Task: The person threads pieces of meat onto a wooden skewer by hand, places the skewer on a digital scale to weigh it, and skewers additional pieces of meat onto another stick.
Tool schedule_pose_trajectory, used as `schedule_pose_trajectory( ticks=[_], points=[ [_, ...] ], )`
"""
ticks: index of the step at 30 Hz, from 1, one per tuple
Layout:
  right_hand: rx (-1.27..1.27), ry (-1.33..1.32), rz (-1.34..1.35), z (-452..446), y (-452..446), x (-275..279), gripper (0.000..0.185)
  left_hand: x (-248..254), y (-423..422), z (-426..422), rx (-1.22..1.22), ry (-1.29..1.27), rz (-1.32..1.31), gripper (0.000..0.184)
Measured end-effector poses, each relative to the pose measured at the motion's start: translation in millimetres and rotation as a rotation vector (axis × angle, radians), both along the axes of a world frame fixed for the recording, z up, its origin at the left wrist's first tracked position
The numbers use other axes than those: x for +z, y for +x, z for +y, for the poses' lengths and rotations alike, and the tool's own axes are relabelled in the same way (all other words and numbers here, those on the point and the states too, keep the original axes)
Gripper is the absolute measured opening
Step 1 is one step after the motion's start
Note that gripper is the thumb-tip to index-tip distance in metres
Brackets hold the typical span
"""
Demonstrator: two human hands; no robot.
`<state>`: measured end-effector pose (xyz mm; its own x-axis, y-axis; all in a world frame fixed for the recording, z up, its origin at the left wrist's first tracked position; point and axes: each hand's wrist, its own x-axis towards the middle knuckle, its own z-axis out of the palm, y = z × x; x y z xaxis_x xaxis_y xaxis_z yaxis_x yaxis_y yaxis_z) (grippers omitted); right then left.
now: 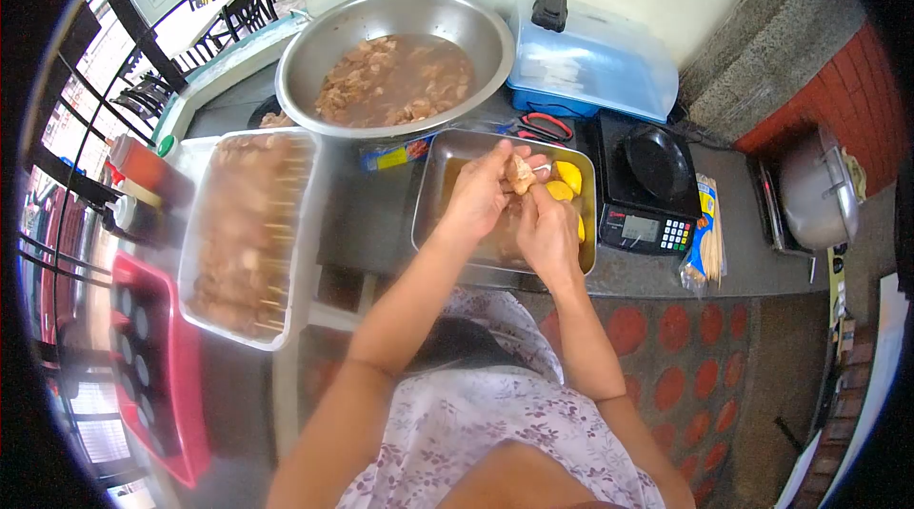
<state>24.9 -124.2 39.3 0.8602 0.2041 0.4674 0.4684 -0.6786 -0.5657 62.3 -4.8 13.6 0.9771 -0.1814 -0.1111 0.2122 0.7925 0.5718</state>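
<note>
Over a metal tray (426,223), my left hand (479,193) pinches a pale piece of meat (520,174). My right hand (550,231) is closed just below and to the right, its fingertips against the lower edge of that piece; what else they grip is hidden. Brownish liquid lies in the tray below, and yellow pieces (568,174) sit along its right side. A large steel basin (295,80) behind holds cut meat (357,80) in murky liquid. To the left, a white plastic tub (307,233) is filled with skewered meat (238,233).
Red-handled scissors (546,126) lie behind the metal tray. Right of it stand a digital scale (643,228) and a pack of bamboo skewers (706,233). A blue lidded box (595,66) is at the back; sauce bottles (133,166) and a red tray (186,395) are left.
</note>
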Motion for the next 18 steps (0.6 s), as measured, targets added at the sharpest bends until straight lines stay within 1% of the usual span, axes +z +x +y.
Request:
schedule_pose_trajectory(
  ticks=[1, 5, 7, 8, 10, 14, 18],
  points=[
    [0.006, 0.028, 0.021, 0.4, -0.6, 1.3, 0.008, -3.5, 0.9, -0.2, 0.027, 0.055, -0.037, 0.037],
    [-0.002, 0.022, 0.01, 0.2, -0.8, -1.1, 0.009, 6.1, -3.6, -0.6, 0.051, 0.067, -0.003, 0.034],
    [0.001, 0.021, 0.009, -0.4, -0.3, -2.8, 0.009, 6.1, -3.4, 0.0, 0.026, 0.038, 0.011, 0.032],
    [0.0, 0.021, 0.01, -0.8, -0.1, -3.8, 0.009, 4.9, -3.2, -0.6, 0.025, 0.038, 0.012, 0.032],
    [-0.017, -0.004, 0.014, -1.3, 0.5, -5.1, 0.008, 2.1, -2.4, -2.1, 0.054, 0.118, -0.042, 0.032],
    [-0.004, -0.005, -0.006, -1.3, 2.0, -4.0, 0.008, 14.6, -8.3, -5.9, 0.065, 0.136, -0.027, 0.032],
    [-0.013, -0.023, 0.006, 0.6, 3.1, -2.5, 0.007, 17.2, -10.4, -11.8, 0.138, 0.151, -0.024, 0.03]
  ],
)
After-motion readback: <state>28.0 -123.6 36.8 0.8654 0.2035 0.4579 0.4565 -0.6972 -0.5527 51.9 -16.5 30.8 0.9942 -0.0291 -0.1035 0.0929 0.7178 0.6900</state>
